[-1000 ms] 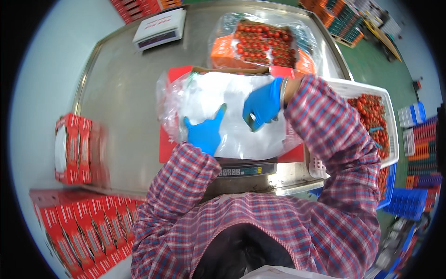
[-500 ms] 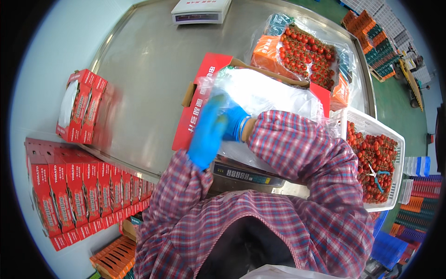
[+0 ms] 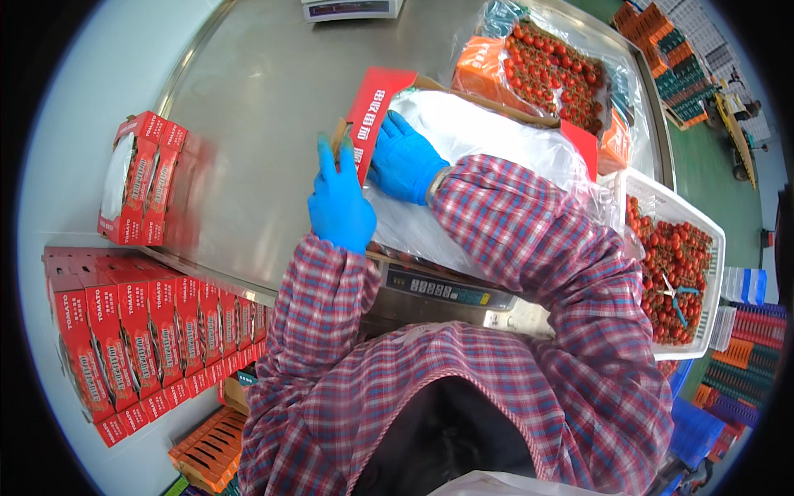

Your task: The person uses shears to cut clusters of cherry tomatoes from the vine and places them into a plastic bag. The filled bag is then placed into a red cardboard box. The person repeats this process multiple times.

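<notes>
A red cardboard box (image 3: 383,93), lined with white plastic film (image 3: 488,132), sits in front of me on a scale (image 3: 442,288). What lies under the film is hidden. My left hand (image 3: 341,207), in a blue glove, is at the box's left end; its fingers are stretched and apart, against the outside of the red end wall beside a small brown cardboard tab (image 3: 340,132). Inside that wall my right hand (image 3: 408,161), also blue-gloved, lies flat on the film. Its fingers are extended toward the wall, and neither hand is closed round anything.
Behind the box stands an orange box (image 3: 480,66) of cherry tomatoes. A white crate (image 3: 713,273) at the right holds more, with scissors (image 3: 680,292) on top. At left are red boxes (image 3: 142,178) on the metal table (image 3: 248,149) and a stacked row (image 3: 157,331) below.
My left hand has moved left off the right hand to the wall's outside. The right hand has flattened onto the film, and the red end wall now stands more upright.
</notes>
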The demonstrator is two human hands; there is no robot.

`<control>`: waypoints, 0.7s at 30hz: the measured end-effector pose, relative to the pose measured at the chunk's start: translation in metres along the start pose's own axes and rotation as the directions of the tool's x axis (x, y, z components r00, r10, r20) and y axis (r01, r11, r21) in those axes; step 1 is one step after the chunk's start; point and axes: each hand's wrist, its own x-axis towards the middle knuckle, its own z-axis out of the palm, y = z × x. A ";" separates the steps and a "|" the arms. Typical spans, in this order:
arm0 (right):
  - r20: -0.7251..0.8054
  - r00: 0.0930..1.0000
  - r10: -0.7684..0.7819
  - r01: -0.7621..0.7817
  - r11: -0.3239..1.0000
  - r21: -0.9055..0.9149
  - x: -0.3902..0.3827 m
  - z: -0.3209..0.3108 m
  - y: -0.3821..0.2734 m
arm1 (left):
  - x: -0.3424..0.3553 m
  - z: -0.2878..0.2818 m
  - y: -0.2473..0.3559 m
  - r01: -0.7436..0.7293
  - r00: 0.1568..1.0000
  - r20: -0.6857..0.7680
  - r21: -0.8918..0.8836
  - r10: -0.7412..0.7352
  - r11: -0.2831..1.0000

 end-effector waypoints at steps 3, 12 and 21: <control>0.087 0.989 0.115 -0.111 0.992 -0.052 -0.020 -0.031 -0.023 | 0.007 0.003 -0.003 0.015 0.998 0.065 0.028 -0.017 0.999; 0.082 0.986 -0.148 0.139 0.984 0.111 -0.022 -0.008 -0.024 | 0.025 -0.012 -0.021 -0.297 0.946 -0.157 -0.083 0.282 0.951; -0.340 0.614 0.712 -0.676 0.697 0.239 -0.262 -0.128 0.084 | 0.030 0.061 0.169 -0.892 0.449 0.131 0.007 0.884 0.452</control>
